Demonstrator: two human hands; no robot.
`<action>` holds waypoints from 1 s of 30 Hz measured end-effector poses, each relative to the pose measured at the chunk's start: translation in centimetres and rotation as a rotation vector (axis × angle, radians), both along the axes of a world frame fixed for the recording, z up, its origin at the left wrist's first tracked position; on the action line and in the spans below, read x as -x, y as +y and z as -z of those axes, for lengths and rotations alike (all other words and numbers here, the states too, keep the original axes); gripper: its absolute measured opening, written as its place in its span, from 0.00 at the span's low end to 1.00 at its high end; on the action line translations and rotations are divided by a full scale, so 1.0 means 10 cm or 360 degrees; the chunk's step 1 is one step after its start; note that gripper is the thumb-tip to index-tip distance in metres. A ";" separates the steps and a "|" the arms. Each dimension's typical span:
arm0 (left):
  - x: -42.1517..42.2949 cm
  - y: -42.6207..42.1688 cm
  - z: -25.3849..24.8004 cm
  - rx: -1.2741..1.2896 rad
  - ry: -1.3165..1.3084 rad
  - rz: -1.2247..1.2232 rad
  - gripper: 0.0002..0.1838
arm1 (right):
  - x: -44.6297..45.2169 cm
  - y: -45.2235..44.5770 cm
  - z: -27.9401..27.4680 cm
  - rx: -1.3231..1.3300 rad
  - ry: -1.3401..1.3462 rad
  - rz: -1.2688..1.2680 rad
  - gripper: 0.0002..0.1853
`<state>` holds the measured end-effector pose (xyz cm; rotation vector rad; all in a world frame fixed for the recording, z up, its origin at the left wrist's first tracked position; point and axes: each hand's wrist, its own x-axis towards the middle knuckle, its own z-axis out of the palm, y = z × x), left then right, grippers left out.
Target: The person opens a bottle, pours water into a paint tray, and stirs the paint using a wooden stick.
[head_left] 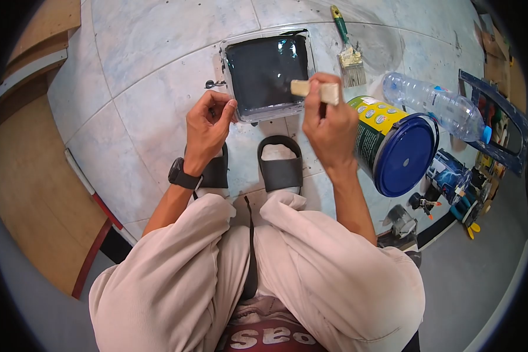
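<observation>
A clear plastic tray (pixel 236 110) holding dark, glossy liquid stands on the tiled floor. My left hand (pixel 208 126) pinches the tray's near left corner between thumb and fingers. Over the tray's right side, my right hand (pixel 330 120) grips a pale, block-shaped piece (pixel 301 88), which reaches left above the dark liquid. Whether it touches the surface I cannot tell. A brush with a green handle (pixel 341 28) and worn bristles lies on the floor behind my right hand.
To the right, a bucket with a blue lid (pixel 406 158) lies on its side beside a clear plastic bottle (pixel 434 105). Farther right are a dark blue frame (pixel 498 126), a blue can (pixel 449 173) and tools. A wooden panel (pixel 41 193) is at the left. My sandals (pixel 280 170) are below the tray.
</observation>
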<state>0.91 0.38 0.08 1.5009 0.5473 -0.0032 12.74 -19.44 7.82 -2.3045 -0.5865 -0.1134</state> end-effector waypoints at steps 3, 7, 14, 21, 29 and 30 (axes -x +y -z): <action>0.00 0.00 0.02 0.0001 0.0000 0.0006 0.04 | 0.19 0.17 0.02 -0.0122 0.0235 -0.0179 0.04; -0.01 0.00 0.00 0.0023 -0.0029 0.0009 0.04 | 0.02 0.48 0.19 -0.0358 0.0220 -0.0346 0.05; 0.01 0.00 0.02 0.0006 0.0000 -0.0011 0.04 | -0.24 0.18 0.19 -0.0208 0.0124 -0.0082 0.05; 0.01 0.01 0.03 -0.0046 0.0014 0.0022 0.03 | 0.08 0.07 0.06 -0.0114 0.0083 -0.0027 0.03; 0.00 0.01 0.02 -0.0021 0.0040 0.0024 0.03 | -0.22 0.37 0.09 -0.0368 0.0074 -0.0095 0.05; 0.01 0.00 0.03 -0.0018 0.0029 0.0013 0.03 | -0.28 0.38 0.10 -0.0331 0.0046 -0.0071 0.05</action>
